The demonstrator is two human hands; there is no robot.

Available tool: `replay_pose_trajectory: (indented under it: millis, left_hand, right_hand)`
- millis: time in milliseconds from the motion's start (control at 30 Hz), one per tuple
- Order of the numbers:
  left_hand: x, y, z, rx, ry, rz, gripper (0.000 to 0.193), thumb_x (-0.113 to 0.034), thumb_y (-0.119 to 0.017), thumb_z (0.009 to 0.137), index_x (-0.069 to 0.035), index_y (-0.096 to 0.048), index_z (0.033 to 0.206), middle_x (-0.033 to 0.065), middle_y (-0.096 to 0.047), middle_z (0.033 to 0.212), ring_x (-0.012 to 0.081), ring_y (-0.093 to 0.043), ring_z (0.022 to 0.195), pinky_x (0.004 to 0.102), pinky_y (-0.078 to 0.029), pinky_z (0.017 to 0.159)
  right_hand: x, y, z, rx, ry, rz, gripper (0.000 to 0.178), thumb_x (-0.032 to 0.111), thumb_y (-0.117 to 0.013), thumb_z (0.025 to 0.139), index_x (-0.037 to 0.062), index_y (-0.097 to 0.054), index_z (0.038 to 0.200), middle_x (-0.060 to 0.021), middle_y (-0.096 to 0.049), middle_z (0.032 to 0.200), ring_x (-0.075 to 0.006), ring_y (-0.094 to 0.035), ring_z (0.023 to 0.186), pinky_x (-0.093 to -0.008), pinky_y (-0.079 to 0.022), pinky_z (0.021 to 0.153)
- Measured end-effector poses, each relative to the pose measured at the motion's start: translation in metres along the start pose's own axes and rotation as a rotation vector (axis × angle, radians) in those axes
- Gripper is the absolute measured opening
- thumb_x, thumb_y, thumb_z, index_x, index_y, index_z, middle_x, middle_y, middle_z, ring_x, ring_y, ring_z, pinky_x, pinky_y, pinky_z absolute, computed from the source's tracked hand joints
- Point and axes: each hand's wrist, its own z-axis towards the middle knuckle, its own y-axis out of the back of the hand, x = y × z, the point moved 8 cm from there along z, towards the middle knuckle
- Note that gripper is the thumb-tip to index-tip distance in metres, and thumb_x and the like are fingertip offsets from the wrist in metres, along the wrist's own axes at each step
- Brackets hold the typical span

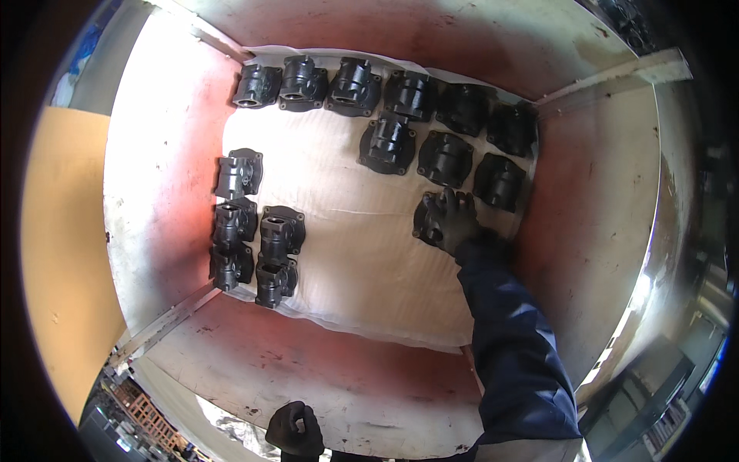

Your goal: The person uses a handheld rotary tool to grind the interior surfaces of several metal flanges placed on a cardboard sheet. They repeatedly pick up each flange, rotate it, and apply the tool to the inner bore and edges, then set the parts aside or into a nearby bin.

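- A black casting (427, 219) is covered along its right side by the gloved right hand (459, 219); it is seated on the pale liner (354, 254), right of the middle of a large box.
- The right hand's fingers are laid forward over the casting and touch it; whether they are closed around it cannot be told, since the underside is hidden.
- The gloved left hand (295, 429) is held outside the box, just beside the near wall (339, 377); its fingers are curled in toward the thumb, with a small pale gap seen between.
- The lower right part of the liner is blocked from view by the dark blue right sleeve (512, 331), which is reached over the near wall.
- Just above the touched casting, a second-row casting (445, 159) is found; to its upper right, another casting (500, 182) is set near the right wall (593, 200).
- Six similar parts are lined up along the far wall (423, 35), in a top row (354, 85); three more are placed beneath its right part.
- Well apart, a left group (282, 231) of five castings is gathered by the left wall (165, 169), in columns of three and two.
- The far right corner is crossed by a pale batten (616, 83).
- Outside the box, a tan board (65, 254) is stood at the left, and an orange-brown slatted item (146, 412) is seen at the lower left.
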Motion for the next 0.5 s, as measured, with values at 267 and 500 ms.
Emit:
replay_pose_trajectory:
  millis: [267,500]
  left_hand:
    - [0.017,-0.001,-0.022,-0.027,-0.027,-0.098,0.004,-0.005,-0.078,0.096,-0.003,-0.075,0.096,0.011,-0.075,0.087,0.0254,-0.072,0.073,0.0356,-0.058,0.069]
    - [0.052,-0.018,-0.036,0.04,-0.048,-0.044,0.03,-0.036,-0.071,0.109,-0.007,-0.077,0.115,0.0111,-0.079,0.101,0.0272,-0.075,0.089,0.04,-0.059,0.08]
  right_hand:
    - [0.076,0.059,-0.03,0.212,-0.308,0.173,0.1,0.038,-0.075,0.1,0.0268,-0.016,0.18,-0.0234,-0.014,0.184,-0.0495,-0.016,0.169,-0.0634,-0.016,0.137]
    - [0.248,0.308,-0.195,-0.258,-0.297,0.994,0.082,0.036,-0.075,0.097,0.0072,-0.044,0.167,-0.0255,-0.065,0.142,-0.0458,-0.067,0.124,-0.0538,-0.055,0.106]
